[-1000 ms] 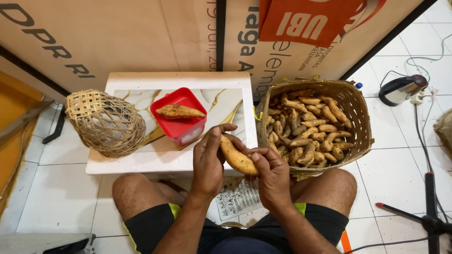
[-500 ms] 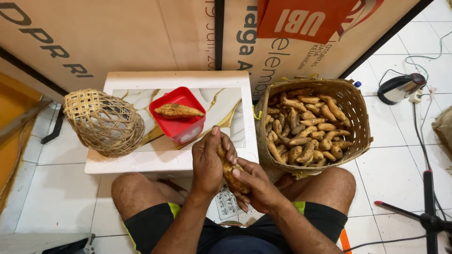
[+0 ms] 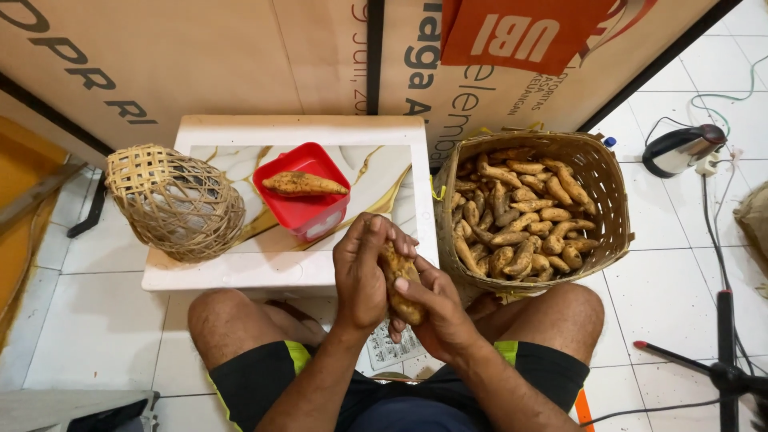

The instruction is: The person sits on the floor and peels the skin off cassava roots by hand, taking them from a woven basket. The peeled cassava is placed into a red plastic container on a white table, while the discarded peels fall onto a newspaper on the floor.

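Both my hands grip one orange-brown sweet potato point(image 3: 398, 272) above my lap, at the front edge of the low white table point(image 3: 232, 264). My left hand point(image 3: 362, 272) wraps its left side and my right hand point(image 3: 436, 312) cups it from below right. A red square container point(image 3: 308, 212) on the table holds another sweet potato point(image 3: 304, 185) lying across its top. To the right, a woven basket point(image 3: 604, 200) on the floor is full of several sweet potatoes point(image 3: 520, 216).
An empty woven bamboo basket point(image 3: 172, 200) lies tipped on the table's left side. Cardboard panels lean on the wall behind. A kettle point(image 3: 680, 148), cables and a tripod leg point(image 3: 724, 352) are on the tiled floor at right. Printed paper point(image 3: 392, 352) lies between my knees.
The sweet potato in my hands has turned from lying sideways to nearly upright, and my hands have closed more tightly around it and moved slightly left.
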